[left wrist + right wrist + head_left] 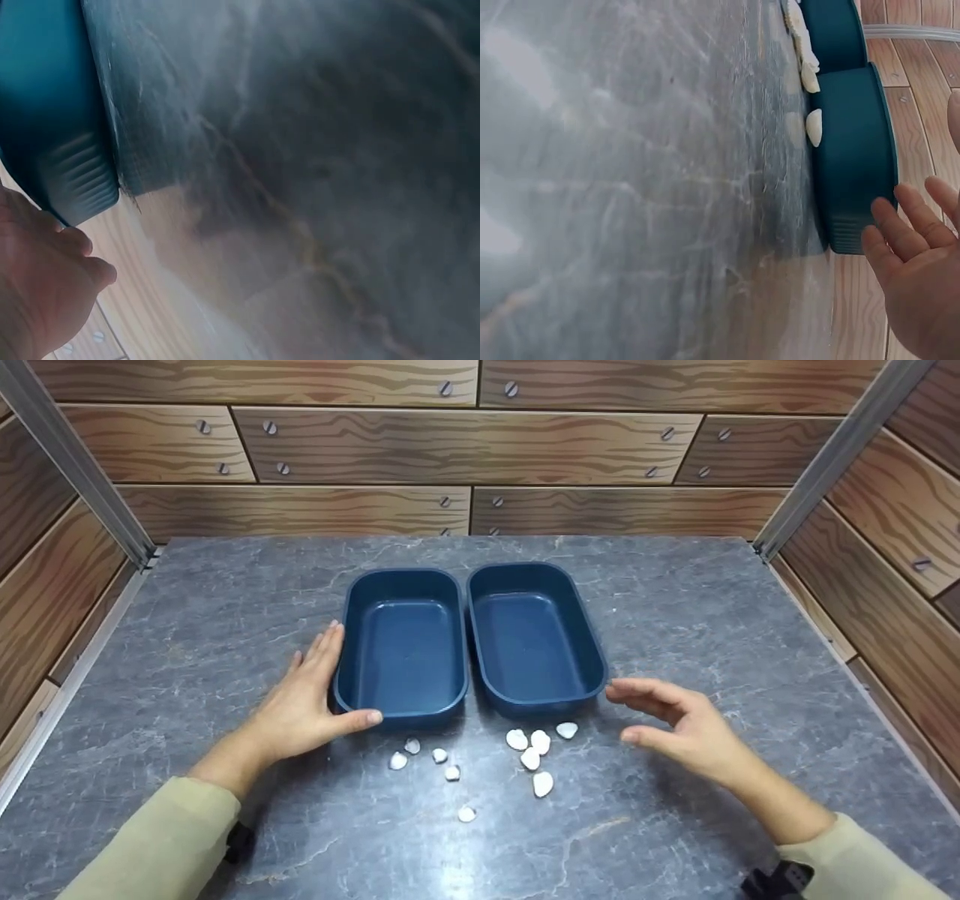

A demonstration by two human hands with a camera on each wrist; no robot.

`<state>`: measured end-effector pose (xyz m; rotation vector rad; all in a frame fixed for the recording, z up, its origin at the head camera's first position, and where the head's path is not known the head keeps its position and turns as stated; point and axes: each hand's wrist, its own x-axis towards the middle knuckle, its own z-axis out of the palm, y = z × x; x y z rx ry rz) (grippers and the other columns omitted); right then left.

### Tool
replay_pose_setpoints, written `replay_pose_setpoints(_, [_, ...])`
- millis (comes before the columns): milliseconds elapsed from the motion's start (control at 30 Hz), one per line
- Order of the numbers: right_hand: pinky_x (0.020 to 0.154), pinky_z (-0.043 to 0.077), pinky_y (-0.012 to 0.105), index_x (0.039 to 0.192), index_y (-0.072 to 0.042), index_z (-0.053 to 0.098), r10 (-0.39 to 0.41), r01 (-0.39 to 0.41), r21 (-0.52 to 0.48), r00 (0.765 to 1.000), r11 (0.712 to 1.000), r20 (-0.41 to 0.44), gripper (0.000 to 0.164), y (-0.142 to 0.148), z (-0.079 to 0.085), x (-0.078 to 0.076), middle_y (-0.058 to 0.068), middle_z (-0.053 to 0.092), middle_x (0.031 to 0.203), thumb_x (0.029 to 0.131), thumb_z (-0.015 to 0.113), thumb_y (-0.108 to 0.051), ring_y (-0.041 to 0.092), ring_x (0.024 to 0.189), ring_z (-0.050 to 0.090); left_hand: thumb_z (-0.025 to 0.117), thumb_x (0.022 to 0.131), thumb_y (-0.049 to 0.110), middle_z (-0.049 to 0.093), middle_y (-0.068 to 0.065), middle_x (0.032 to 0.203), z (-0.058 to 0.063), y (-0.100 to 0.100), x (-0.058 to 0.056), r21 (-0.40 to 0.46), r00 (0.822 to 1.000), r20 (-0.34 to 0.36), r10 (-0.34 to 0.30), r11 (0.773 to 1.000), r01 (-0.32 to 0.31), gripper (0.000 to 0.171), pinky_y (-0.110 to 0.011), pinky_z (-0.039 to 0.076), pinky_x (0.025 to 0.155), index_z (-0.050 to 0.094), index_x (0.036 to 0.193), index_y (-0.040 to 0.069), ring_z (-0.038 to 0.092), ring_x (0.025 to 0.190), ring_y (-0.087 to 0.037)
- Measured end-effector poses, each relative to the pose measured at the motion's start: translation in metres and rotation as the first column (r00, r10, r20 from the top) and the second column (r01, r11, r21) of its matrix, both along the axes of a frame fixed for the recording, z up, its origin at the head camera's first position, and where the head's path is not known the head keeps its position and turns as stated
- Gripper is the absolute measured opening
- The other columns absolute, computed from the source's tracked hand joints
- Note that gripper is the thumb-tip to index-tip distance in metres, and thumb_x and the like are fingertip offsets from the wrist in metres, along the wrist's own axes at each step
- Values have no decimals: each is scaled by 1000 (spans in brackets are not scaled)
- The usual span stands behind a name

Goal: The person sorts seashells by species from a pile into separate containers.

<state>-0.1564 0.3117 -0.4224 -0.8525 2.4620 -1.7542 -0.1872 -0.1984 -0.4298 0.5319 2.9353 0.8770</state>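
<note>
Two dark blue rectangular bins stand side by side in the head view, both with bare floors. My left hand [304,709] lies along the outer side of the left bin [401,712], its fingers straight and its thumb at the front rim. By the front right corner of the right bin [547,701], my right hand [686,727] is held with loosely bent fingers and nothing in its grasp. In front of the bins lie several small white shell-like pieces [439,755] on the left and several larger, flatter white ones [543,784] on the right.
A grey marble-patterned tabletop [225,607] carries everything. Wood-patterned panels [465,446] rise behind it and at both sides, with metal posts [840,457] at the back corners.
</note>
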Motion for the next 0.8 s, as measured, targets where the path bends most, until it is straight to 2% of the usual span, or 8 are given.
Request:
replay_pose_setpoints(267, [103,54,33,136,13,62,21,-21,4,996,1000,82,52,1,-14,-6,35,66,129,87,79,13,23,120,70,74,86,73,1,-11,178,-1,0,1,-5,1000,4,9,1000,-9,130,-60,5,128,1,170,5,3,163,-36])
replay_pose_setpoints(433, [103,54,30,131,13,64,38,-41,24,992,999,117,44,-1,-23,-10,33,68,127,90,78,10,22,119,71,72,88,73,2,-12,178,-1,0,0,-10,1000,5,11,1000,-11,128,-61,6,128,1,170,5,4,163,-36])
replay_pose_setpoints(600, [102,53,27,128,7,70,12,-21,68,992,997,123,40,-5,-24,-14,23,73,125,90,81,3,20,116,70,74,89,70,2,-12,178,-1,1,0,-5,1000,6,11,1000,-11,127,-61,6,128,1,170,5,5,163,-36])
replay_pose_setpoints(800, [101,52,25,125,-4,76,-23,2,169,992,986,124,37,-13,-25,-16,11,75,124,89,86,-10,19,117,68,73,89,71,3,-12,178,-2,1,0,-13,1000,4,15,1000,-15,127,-61,8,128,1,170,5,5,163,-36])
